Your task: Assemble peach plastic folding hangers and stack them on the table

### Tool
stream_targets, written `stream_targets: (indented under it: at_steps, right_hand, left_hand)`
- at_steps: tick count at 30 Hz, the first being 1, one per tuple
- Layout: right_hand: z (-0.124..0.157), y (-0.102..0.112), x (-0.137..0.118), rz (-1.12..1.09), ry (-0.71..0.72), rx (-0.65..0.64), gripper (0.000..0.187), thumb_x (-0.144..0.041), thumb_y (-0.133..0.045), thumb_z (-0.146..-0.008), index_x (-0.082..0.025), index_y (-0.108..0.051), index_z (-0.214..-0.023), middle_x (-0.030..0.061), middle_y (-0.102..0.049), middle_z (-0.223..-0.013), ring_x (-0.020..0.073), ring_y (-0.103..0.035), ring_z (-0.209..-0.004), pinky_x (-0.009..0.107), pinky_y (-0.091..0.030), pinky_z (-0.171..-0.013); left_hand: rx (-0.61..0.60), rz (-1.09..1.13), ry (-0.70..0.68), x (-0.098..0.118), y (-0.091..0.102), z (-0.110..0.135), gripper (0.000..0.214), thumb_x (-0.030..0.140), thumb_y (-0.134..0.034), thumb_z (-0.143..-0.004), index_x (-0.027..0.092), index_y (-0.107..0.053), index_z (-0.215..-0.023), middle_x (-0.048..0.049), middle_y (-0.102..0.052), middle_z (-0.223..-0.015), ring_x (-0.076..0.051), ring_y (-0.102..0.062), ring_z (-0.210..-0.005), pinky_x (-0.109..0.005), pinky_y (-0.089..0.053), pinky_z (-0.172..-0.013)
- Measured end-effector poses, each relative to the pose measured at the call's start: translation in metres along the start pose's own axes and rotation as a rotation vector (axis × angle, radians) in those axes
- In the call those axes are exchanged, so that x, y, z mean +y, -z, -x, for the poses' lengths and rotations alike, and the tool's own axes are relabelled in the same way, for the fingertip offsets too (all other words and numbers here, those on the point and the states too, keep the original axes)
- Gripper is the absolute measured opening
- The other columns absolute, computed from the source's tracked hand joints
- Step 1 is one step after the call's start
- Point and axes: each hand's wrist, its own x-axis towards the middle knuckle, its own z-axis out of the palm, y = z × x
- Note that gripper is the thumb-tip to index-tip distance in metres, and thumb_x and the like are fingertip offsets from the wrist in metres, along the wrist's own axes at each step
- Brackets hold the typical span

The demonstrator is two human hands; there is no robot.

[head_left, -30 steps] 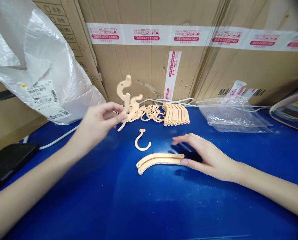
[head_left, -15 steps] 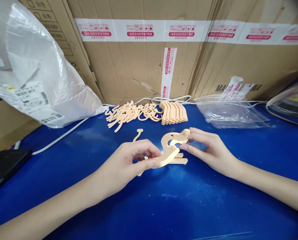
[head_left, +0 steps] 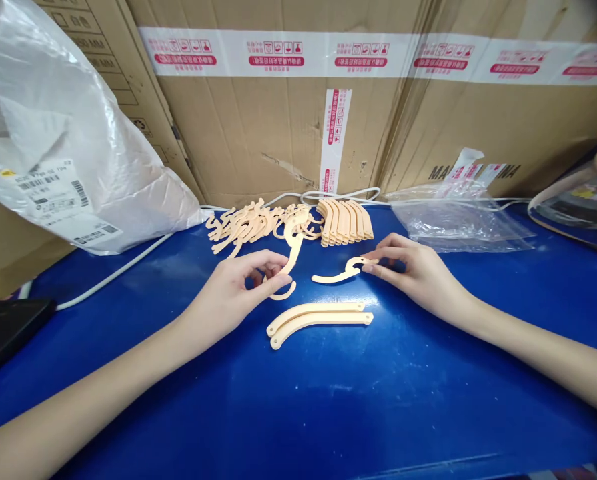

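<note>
My left hand (head_left: 253, 283) pinches a cream plastic hanger piece (head_left: 294, 250) with a rounded upper end, held upright and slightly tilted. Under those fingers a curved cream hook (head_left: 289, 292) shows, partly hidden by the hand. In my right hand (head_left: 403, 267), between thumb and fingertips, is a cream plastic hook piece (head_left: 335, 277) with a long curved tail pointing left. Two curved hanger arms (head_left: 321, 319) lie side by side on the blue table (head_left: 308, 413), nearer to me than both hands.
Behind the hands sit a pile of cream hooks (head_left: 248, 223) and a row of stacked hanger arms (head_left: 345, 221). A clear plastic bag (head_left: 458, 223) lies right, a white bag (head_left: 93, 160) left. A dark phone-like object (head_left: 13, 333), white cable (head_left: 115, 277) and cartons (head_left: 258, 127) surround the table.
My hands have moved apart. The hook piece, earlier overlapping the left hand's piece, is now separate in my right hand. The left hand's piece has turned upright, uncovering the two arms.
</note>
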Motion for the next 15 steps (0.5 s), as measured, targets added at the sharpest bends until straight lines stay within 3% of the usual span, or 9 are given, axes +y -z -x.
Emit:
stream_targets:
  at_steps: [6, 12, 15]
  right_hand:
    - [-0.0006, -0.0061, -0.0059, 0.075, -0.028, -0.023, 0.023, -0.04, -0.059, -0.09, -0.023, -0.073, -0.097, 0.0043, -0.066, -0.093, 0.0186, -0.058, -0.077, 0.035, -0.044, -0.069]
    - [-0.0017, -0.0075, -0.0063, 0.069, 0.001, -0.001, 0.028, -0.045, -0.06, -0.089, -0.022, -0.071, -0.098, 0.0031, -0.064, -0.085, 0.018, -0.055, -0.073, 0.035, -0.042, -0.069]
    - [0.0017, -0.0053, -0.0101, -0.01, 0.032, 0.068, 0.034, -0.044, -0.053, -0.093, -0.021, -0.062, -0.115, 0.0028, -0.063, -0.088, 0.0176, -0.056, -0.077, 0.034, -0.043, -0.07]
  left_hand:
    - [-0.047, -0.128, -0.171, -0.0023, -0.0019, 0.0018, 0.023, 0.03, -0.05, -0.095, 0.023, -0.069, -0.105, 0.0001, -0.072, -0.096, -0.017, -0.065, -0.094, -0.027, -0.049, -0.081]
    - [-0.044, -0.163, -0.273, -0.0002, -0.0049, 0.0027, 0.021, 0.02, -0.049, -0.096, 0.02, -0.068, -0.105, 0.0018, -0.071, -0.088, -0.013, -0.064, -0.083, -0.027, -0.049, -0.089]
    - [-0.041, -0.167, -0.284, -0.0006, -0.0054, 0.0025, 0.021, 0.019, -0.049, -0.096, 0.02, -0.068, -0.106, 0.0017, -0.071, -0.089, -0.012, -0.064, -0.083, -0.026, -0.049, -0.087]
